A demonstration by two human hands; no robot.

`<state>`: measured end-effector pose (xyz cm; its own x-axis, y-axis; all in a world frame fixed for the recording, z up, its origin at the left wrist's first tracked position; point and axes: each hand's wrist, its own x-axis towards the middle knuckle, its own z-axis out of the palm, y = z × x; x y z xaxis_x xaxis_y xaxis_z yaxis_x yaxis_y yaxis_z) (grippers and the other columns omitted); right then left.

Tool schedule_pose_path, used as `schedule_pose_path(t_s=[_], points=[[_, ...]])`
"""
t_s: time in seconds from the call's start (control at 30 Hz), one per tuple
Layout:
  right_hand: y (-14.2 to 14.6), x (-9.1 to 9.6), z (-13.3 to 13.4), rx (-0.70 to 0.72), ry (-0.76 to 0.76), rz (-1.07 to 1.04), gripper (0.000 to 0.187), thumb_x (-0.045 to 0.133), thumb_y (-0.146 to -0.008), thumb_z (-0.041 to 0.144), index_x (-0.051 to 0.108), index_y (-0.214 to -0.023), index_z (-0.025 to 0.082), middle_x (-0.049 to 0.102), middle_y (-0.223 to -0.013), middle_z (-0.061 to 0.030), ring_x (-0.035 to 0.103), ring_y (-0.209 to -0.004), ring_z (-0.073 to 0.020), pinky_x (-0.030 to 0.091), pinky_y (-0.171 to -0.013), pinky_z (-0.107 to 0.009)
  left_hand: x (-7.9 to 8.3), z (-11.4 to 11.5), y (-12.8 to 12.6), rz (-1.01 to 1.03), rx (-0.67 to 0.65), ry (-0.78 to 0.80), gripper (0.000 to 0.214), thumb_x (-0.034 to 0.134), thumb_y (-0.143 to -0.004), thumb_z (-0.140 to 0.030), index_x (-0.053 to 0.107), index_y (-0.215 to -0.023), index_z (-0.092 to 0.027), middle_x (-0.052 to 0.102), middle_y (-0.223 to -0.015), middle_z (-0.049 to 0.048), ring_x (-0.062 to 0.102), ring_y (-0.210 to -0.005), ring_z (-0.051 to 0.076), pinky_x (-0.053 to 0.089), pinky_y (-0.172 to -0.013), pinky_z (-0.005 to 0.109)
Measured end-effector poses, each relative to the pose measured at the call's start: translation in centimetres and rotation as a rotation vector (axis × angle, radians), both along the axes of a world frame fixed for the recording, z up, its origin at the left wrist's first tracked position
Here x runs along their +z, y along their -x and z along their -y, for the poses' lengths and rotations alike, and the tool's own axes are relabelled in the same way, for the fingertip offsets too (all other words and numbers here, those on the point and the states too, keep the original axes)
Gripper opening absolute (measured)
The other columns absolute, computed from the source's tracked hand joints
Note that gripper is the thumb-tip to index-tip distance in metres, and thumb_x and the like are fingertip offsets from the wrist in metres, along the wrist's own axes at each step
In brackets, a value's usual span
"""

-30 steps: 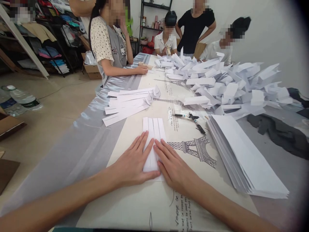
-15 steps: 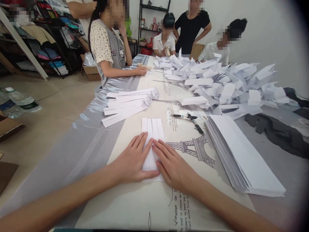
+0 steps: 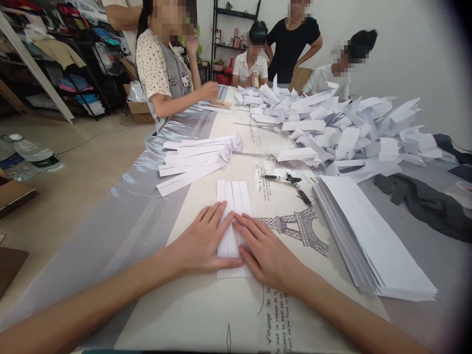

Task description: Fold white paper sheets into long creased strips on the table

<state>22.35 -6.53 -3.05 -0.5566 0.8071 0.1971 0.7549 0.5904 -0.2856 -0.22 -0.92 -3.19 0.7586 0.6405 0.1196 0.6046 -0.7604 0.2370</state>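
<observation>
A white folded paper (image 3: 236,194) with lengthwise creases lies flat on the table in front of me. My left hand (image 3: 206,236) rests on its left side, fingers stretched out and thumb across its lower part. On its right side lies my right hand (image 3: 263,246), fingers extended and pressing down. The fingertips of both hands nearly meet over the middle of the paper, and they cover part of it. Beyond it, to the left, several folded paper strips (image 3: 195,160) are fanned out. A stack of white paper (image 3: 372,236) lies to the right of my right hand.
A large heap of folded papers (image 3: 342,123) fills the far right of the table. Pens (image 3: 291,182) lie between it and my hands, and a dark cloth (image 3: 424,206) is at the right. A co-worker (image 3: 165,73) sits at the far left edge; other people are behind the heap.
The co-worker at the left has raised a hand off the table. My hands and the paper under them have barely moved.
</observation>
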Motion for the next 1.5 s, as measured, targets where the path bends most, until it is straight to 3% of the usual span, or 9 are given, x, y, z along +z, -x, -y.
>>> schedule_pose_path(t_s=[0.1,0.17,0.3,0.5,0.67,0.83,1.03,1.3,1.5], points=[[-0.2,0.4,-0.4,0.010,-0.005,-0.015,0.052,0.047,-0.100,0.022,0.043,-0.151,0.012,0.045,-0.159,-0.0163,0.040,-0.146,-0.0333,0.043,-0.118,-0.058,0.1,-0.4,0.0,0.036,0.006,-0.017,0.096,0.045,-0.086,-0.087,0.047,-0.148,-0.014,0.036,-0.162,0.0245,0.036,-0.148,0.044,0.031,-0.120,0.060],[-0.3,0.5,-0.6,0.023,-0.006,-0.010,0.048,0.048,-0.099,0.022,0.047,-0.147,0.012,0.047,-0.156,-0.0171,0.042,-0.143,-0.0341,0.044,-0.116,-0.058,0.0,-0.6,0.0,0.043,-0.002,-0.019,0.096,0.045,-0.086,-0.088,0.047,-0.147,-0.014,0.033,-0.163,0.0244,0.030,-0.151,0.042,0.027,-0.123,0.059],[-0.2,0.5,-0.9,0.045,-0.032,-0.001,0.046,0.045,-0.102,0.023,0.046,-0.148,0.015,0.051,-0.153,-0.0171,0.046,-0.138,-0.0342,0.046,-0.112,-0.059,-0.6,-0.9,0.0,0.015,0.003,-0.006,0.110,0.042,-0.084,-0.091,0.031,-0.158,-0.010,0.015,-0.170,0.0245,0.014,-0.158,0.041,0.019,-0.126,0.057],[0.0,1.0,-0.9,0.062,-0.055,0.076,0.050,0.041,-0.105,0.024,0.044,-0.155,0.024,0.051,-0.151,-0.0136,0.047,-0.133,-0.0343,0.047,-0.109,-0.059,-0.4,-1.7,-0.2,-0.007,0.010,0.009,0.128,0.043,-0.077,-0.097,0.019,-0.163,-0.005,0.021,-0.167,0.0280,0.020,-0.156,0.044,0.020,-0.124,0.059],[0.0,1.6,-1.0,0.084,-0.035,0.069,0.047,0.042,-0.106,0.023,0.047,-0.153,0.024,0.046,-0.158,-0.0103,0.046,-0.135,-0.0327,0.046,-0.111,-0.056,0.1,-2.8,-0.2,-0.075,-0.025,0.012,0.118,0.037,-0.083,-0.094,0.029,-0.159,-0.005,0.007,-0.170,0.0274,0.013,-0.157,0.044,0.017,-0.124,0.061],[-0.2,1.2,-1.1,0.077,-0.044,0.067,0.045,0.040,-0.108,0.026,0.047,-0.152,0.024,0.047,-0.158,-0.0099,0.045,-0.137,-0.0340,0.047,-0.110,-0.059,0.1,-4.8,-0.1,-0.119,-0.096,-0.024,0.115,0.035,-0.086,-0.092,0.030,-0.158,-0.003,0.015,-0.168,0.0293,0.010,-0.159,0.040,0.013,-0.127,0.056],[-0.2,1.0,-0.9,0.071,-0.059,0.072,0.043,0.041,-0.106,0.024,0.051,-0.148,0.023,0.047,-0.158,-0.0101,0.045,-0.137,-0.0338,0.047,-0.111,-0.059,0.4,-6.1,0.6,-0.099,-0.103,0.054,0.088,0.026,-0.102,-0.074,0.021,-0.163,-0.010,0.008,-0.171,0.0208,0.008,-0.160,0.032,0.018,-0.128,0.048],[-0.2,1.0,-0.9,0.076,-0.040,0.078,0.048,0.041,-0.105,0.023,0.047,-0.153,0.026,0.042,-0.162,-0.0076,0.046,-0.137,-0.0341,0.047,-0.110,-0.059,-0.3,-7.0,0.0,-0.047,-0.031,-0.057,0.068,0.024,-0.109,-0.058,0.026,-0.162,-0.015,0.027,-0.169,0.0138,0.023,-0.157,0.028,0.023,-0.125,0.043],[-0.2,1.0,-0.8,0.072,-0.036,0.085,0.046,0.041,-0.106,0.024,0.048,-0.152,0.024,0.041,-0.163,-0.0093,0.045,-0.137,-0.0342,0.047,-0.110,-0.058,0.7,-7.8,-0.8,-0.121,-0.035,-0.170,0.061,0.025,-0.109,-0.044,0.038,-0.154,-0.006,0.046,-0.157,0.0204,0.047,-0.138,0.032,0.034,-0.114,0.045]])
